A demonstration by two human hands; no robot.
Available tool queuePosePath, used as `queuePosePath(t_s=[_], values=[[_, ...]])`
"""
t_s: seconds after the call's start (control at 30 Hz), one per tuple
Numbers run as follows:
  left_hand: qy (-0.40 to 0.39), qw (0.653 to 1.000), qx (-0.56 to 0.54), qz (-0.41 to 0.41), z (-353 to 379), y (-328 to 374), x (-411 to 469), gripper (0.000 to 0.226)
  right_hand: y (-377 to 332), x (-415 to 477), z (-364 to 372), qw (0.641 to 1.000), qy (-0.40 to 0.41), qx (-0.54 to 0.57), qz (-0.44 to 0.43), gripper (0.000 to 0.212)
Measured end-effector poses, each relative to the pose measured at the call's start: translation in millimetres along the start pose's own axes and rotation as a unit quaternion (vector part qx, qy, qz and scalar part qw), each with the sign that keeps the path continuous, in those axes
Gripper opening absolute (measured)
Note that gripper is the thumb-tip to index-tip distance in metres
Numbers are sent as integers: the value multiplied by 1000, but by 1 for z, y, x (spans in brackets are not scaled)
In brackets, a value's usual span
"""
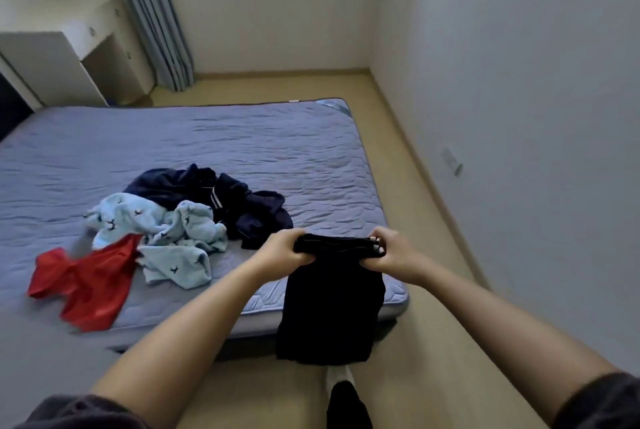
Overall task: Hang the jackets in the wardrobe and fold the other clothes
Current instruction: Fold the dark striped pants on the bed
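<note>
A low mattress with a grey-blue quilted cover fills the middle of the room, its near right corner rounded and just beside the hanging cloth. On the cover, toward the near edge, lies a loose heap of clothes: a crumpled dark navy jacket with white stripes at a cuff farthest back, a rumpled pale blue garment printed with small dark figures lying against its near side, and a flat bright red garment nearest the mattress's near left edge, its upper tip touching the pale blue one. Beyond the far left corner of the mattress stands a white built-in desk with drawers, and a grey pleated curtain hangs beside the window. Bare tan floor runs along the right edge of the mattress to a white wall.

A black garment of soft cloth is held up in the air over the near right corner of the mattress. Its top edge is bunched between the two fists and the rest hangs straight down past the mattress's near edge toward the floor. The left hand is closed tightly around the left end of that top edge; the right hand is likewise clenched on the right end, its fingertips curled over the cloth. The heap lies to the left of the left hand, the navy jacket nearest it.
</note>
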State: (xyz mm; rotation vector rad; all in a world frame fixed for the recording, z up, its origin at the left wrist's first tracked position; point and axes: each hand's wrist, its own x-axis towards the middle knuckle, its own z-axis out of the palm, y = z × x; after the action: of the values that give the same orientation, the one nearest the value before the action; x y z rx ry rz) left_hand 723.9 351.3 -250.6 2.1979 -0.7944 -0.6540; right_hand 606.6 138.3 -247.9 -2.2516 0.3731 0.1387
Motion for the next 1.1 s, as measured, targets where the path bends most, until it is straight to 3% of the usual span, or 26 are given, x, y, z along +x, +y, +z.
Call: queuePosePath(t_s=[0.07,0.17,0.27,0.37,0.53,0.77,0.97,1.03,1.1], values=[[-15,999,-16,-38,18,-27,18,28,25,21,18,999,-21,23,20,27],[-40,994,-50,-94,47,-67,60,7,68,65,41,996,-52,49,59,22],[-56,985,-84,-143,73,-110,117,32,119,122,60,989,-79,79,92,17],[-88,974,-99,-183,104,-152,178,18,173,181,85,977,-101,113,148,18],[-63,956,-129,-255,152,-228,257,7,249,268,142,951,-122,174,226,17],[-9,937,-122,-327,209,-339,338,9,333,365,237,936,-100,189,280,13],[23,929,-17,-368,255,-394,382,28,374,394,293,947,2,5,322,31],[56,928,-48,-366,261,-403,386,25,377,396,300,949,38,30,313,28],[58,924,-127,-357,259,-412,387,15,381,399,299,948,18,126,292,25]])
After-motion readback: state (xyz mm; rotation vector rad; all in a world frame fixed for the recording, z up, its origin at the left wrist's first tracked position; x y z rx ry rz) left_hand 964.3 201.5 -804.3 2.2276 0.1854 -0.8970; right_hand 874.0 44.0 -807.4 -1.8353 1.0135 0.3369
